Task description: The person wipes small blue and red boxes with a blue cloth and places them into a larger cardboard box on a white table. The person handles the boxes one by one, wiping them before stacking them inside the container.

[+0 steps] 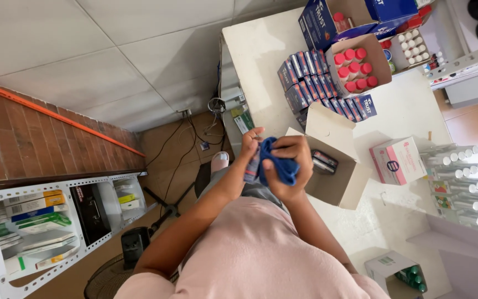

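Holding small box (252, 166), blue cloth (281, 161), open carton (336, 166) holding one box

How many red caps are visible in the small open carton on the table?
9, in three rows of three inside the open carton beside the dark blue boxes; none seem hidden.

Small dark box (252, 166) upright, against bunched blue cloth (279, 160) (both above the open carton's edge)

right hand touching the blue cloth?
Touching. The head view shows the right hand closed around the blue cloth, fingers wrapped over it with no gap, pressing it against a small box held in the left hand.
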